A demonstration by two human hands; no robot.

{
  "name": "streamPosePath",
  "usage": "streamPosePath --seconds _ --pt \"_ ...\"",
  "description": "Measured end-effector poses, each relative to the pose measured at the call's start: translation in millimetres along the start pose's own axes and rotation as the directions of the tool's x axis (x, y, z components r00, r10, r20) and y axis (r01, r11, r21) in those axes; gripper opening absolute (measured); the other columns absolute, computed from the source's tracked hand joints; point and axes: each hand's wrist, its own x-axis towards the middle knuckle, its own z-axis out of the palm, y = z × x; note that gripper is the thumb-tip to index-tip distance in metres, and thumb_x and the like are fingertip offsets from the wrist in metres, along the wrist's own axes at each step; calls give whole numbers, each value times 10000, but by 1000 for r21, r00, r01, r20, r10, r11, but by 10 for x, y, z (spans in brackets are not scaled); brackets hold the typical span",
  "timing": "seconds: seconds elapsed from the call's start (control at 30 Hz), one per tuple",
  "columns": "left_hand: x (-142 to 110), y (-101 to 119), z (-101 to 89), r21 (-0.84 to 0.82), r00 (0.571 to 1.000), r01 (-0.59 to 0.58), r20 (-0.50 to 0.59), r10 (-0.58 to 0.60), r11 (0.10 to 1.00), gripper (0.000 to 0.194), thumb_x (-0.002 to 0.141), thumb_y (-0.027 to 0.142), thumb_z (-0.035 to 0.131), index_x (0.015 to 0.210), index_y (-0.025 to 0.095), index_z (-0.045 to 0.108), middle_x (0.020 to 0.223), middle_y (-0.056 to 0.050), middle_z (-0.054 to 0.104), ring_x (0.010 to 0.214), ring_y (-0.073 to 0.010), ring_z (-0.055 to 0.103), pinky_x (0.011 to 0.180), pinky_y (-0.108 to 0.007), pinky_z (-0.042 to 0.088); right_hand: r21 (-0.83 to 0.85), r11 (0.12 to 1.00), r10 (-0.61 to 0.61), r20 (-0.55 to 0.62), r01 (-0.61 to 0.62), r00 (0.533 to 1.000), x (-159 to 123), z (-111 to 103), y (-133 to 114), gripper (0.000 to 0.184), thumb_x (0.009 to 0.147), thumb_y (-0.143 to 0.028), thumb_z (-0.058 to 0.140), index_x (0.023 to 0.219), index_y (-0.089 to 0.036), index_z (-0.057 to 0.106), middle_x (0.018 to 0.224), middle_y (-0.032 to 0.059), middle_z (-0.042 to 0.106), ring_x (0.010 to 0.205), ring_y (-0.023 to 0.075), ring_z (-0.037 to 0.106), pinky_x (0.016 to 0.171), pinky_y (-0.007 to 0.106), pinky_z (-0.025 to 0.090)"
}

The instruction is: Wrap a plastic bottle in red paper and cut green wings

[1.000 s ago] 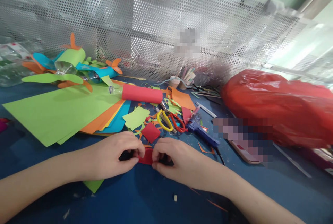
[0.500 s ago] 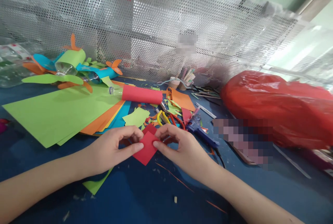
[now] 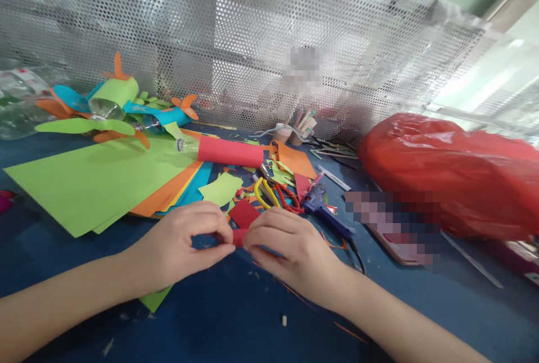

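Between my two hands is a small piece of red paper [image 3: 239, 237], of which only a narrow strip shows. My left hand [image 3: 191, 239] pinches its left end between thumb and fingers. At the other end, my right hand [image 3: 290, 245] is closed on it, its fingers covering much of the paper. Just beyond lies another red paper piece [image 3: 244, 214] on the blue table. Scissors with yellow handles [image 3: 266, 193] and a pair with red handles [image 3: 288, 197] rest behind my hands. A bottle wrapped in red paper [image 3: 231, 153] lies farther back.
Green paper sheets [image 3: 92, 183] spread at left, near paper-covered bottle models [image 3: 113, 99]. A blue glue gun [image 3: 328, 219] with a cord lies right of my hands. A red plastic bag [image 3: 446, 172] fills the right side. A perforated metal screen [image 3: 252, 42] stands behind the table.
The red paper, earlier a flat diamond facing me, now shows only as a narrow folded or rolled strip. My right hand has turned over it, and the red piece behind is more exposed.
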Motion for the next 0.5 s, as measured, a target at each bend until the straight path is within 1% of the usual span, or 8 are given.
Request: streamPosePath --seconds 0.1,0.17,0.23,0.33,0.43,0.5 --pt "-13 -37 41 15 981 -18 192 15 1000 99 811 151 607 728 201 630 738 14 644 730 -129 581 678 -237 428 26 999 33 194 -39 980 -7 8 16 139 909 -155 521 870 -177 653 863 45 651 800 146 578 735 258 450" --pt "-22 -56 65 16 965 -23 262 18 1000 121 794 117 587 721 201 635 739 13 656 735 -134 583 679 -241 423 78 993 65 276 -89 959 -11 19 30 94 888 -169 570 864 -173 662 867 36 650 803 138 582 726 237 450" --pt "-29 -59 77 23 965 -27 263 20 999 140 789 101 569 714 201 632 748 10 656 754 -139 580 703 -247 420 111 983 103 319 -145 942 -12 22 37 82 885 -196 595 882 -166 671 889 36 649 824 133 588 736 224 451" --pt "-41 -49 91 33 966 -29 259 19 999 132 784 102 569 708 198 619 751 9 644 761 -140 571 714 -251 414 123 973 143 340 -194 929 -11 13 29 105 897 -198 585 889 -158 682 903 37 648 847 128 590 760 219 446" --pt "-52 -46 117 62 969 1 248 -17 998 125 775 112 564 680 191 584 711 10 612 733 -141 554 678 -253 403 109 969 172 346 -221 922 -7 7 16 118 861 -263 645 886 -155 684 898 34 646 837 135 591 741 225 447" --pt "-54 -44 133 90 970 18 240 -39 996 143 771 113 547 649 188 550 671 13 576 706 -142 537 648 -255 391 108 968 179 339 -227 924 -6 18 13 116 836 -262 675 885 -157 684 891 30 649 831 137 593 734 226 445"
